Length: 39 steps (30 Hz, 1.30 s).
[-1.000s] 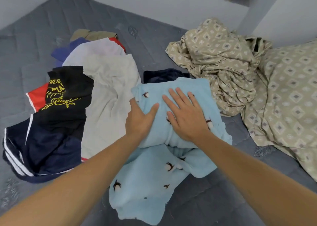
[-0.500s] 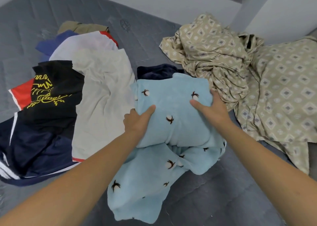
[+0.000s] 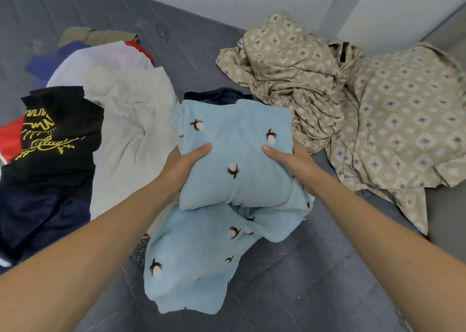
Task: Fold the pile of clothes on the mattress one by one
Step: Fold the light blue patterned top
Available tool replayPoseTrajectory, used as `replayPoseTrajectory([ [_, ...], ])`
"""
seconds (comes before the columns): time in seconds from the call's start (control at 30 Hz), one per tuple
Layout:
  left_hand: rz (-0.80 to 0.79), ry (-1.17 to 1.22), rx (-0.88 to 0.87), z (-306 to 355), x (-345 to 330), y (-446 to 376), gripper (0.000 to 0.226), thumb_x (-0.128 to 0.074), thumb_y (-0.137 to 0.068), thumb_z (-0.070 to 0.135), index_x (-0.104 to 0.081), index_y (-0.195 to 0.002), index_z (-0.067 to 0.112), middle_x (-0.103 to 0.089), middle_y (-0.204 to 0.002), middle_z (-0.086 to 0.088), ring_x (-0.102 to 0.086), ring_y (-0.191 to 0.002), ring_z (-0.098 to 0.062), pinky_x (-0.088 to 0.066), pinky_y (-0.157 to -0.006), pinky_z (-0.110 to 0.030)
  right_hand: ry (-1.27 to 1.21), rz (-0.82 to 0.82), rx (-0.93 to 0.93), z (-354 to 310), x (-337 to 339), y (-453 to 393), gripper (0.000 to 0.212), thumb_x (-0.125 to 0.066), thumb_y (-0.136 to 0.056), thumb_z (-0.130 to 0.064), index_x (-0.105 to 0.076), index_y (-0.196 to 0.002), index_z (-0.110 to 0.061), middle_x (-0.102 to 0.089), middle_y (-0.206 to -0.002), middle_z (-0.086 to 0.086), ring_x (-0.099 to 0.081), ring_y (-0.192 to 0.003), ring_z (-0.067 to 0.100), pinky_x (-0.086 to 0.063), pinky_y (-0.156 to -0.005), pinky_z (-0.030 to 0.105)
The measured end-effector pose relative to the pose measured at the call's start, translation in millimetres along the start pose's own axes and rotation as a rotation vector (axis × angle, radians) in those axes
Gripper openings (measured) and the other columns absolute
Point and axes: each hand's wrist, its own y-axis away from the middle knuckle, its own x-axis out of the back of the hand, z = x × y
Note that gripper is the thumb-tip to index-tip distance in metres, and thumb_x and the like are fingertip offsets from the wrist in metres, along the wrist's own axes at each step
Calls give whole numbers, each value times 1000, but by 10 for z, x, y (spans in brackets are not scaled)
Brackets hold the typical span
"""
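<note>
Grey quilted mattress (image 3: pixel 191 47) carries the heap, and beside it the left hand (image 3: pixel 181 165) and right hand (image 3: pixel 290 160) each grip a side of the folded pale-blue fleece garment with brown sprigs (image 3: pixel 234 155), apparently finishing that fold, so next it likely needs setting aside neatly.

Blue garment (image 3: pixel 234 155): fleecy cloth, soft nap, matt, with dark-and-white printed tufts. Mattress (image 3: pixel 290 289): grey quilted fabric, stitched lines, matt, slightly coarse weave. Patterned sheet (image 3: pixel 393 130): thin beige cloth, smooth, creased, faint sheen on the folds. Cream shirt (image 3: pixel 131 135): light woven cloth, wrinkled, matt. Black shirt (image 3: pixel 63 122): knit cloth, matt, yellow print lying flat on the surface. Navy shorts (image 3: pixel 37 220): smoother synthetic-looking cloth. Wall (image 3: pixel 252 1): painted, smooth, matt.
</note>
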Motion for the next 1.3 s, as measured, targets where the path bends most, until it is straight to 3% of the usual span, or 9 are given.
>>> replayPoseTrajectory([
  [0.2,-28,-81,-196,220,-135,289,52,-79,-90,30,-61,-138,23,-74,-126,4,-72,-113,-18,-60,-93,-43,-129,56,88,-152,47,375,53,-85,-85,-33,-62,-134,-29,-74,-124,-11,-72,-112,10,-58,-100,38],
  [0.27,-48,-103,-220,291,-210,426,56,-81,-89,34,-60,-140,24,-73,-128,3,-71,-117,-20,-58,-96,-47,-160,79,102,-180,137,548,58,-85,-85,-32,-60,-137,-27,-73,-126,-10,-72,-113,11,-59,-97,37],
  [0.43,-161,-185,-255,326,-651,875,53,-74,-92,27,-57,-142,23,-72,-129,4,-71,-116,-18,-60,-93,-42,-198,115,108,-77,549,1156,59,-83,-87,-28,-57,-140,-26,-72,-129,-8,-72,-113,12,-61,-91,32],
  [0.53,-234,-220,-239,173,-1032,1096,57,-73,-93,26,-52,-146,25,-69,-134,4,-68,-121,-19,-58,-97,-43,-190,159,92,181,899,1558,63,-83,-87,-30,-55,-143,-25,-71,-131,-8,-71,-115,13,-60,-97,38],
  [0.87,-507,-449,-17,-1129,-2682,1559,54,-78,-91,26,-59,-141,23,-72,-130,3,-70,-118,-20,-56,-99,-46,-399,459,-43,1907,2029,3163,70,-86,-86,-25,-50,-146,-27,-68,-136,-6,-68,-122,18,-57,-102,48],
  [0.97,-618,-611,111,-1702,-3100,1592,50,-81,-88,23,-63,-135,24,-75,-124,4,-73,-112,-20,-56,-100,-50,-468,612,-141,2653,2013,3653,71,-87,-85,-25,-51,-145,-31,-68,-135,-11,-68,-121,13,-57,-102,48],
  [1.1,-774,-880,206,-2394,-3618,1627,36,-79,-91,28,-67,-125,28,-78,-111,12,-75,-97,-9,-59,-91,-37,-636,788,-236,3502,1782,4102,68,-86,-86,-22,-52,-145,-31,-67,-136,-11,-67,-122,14,-56,-104,50],
  [1.17,-838,-975,206,-2693,-3907,1627,34,-77,-93,29,-67,-126,29,-76,-112,12,-74,-100,-10,-57,-86,-31,-705,886,-262,3797,1661,4237,69,-86,-85,-20,-52,-144,-31,-67,-136,-10,-66,-123,14,-55,-105,50],
  [1.3,-949,-1084,133,-3223,-4518,1677,37,-74,-94,25,-63,-127,35,-71,-118,12,-69,-106,-12,-55,-86,-33,-890,1078,-316,4199,1500,4389,72,-84,-85,-15,-51,-147,-32,-67,-137,-10,-67,-121,11,-55,-106,47],
])
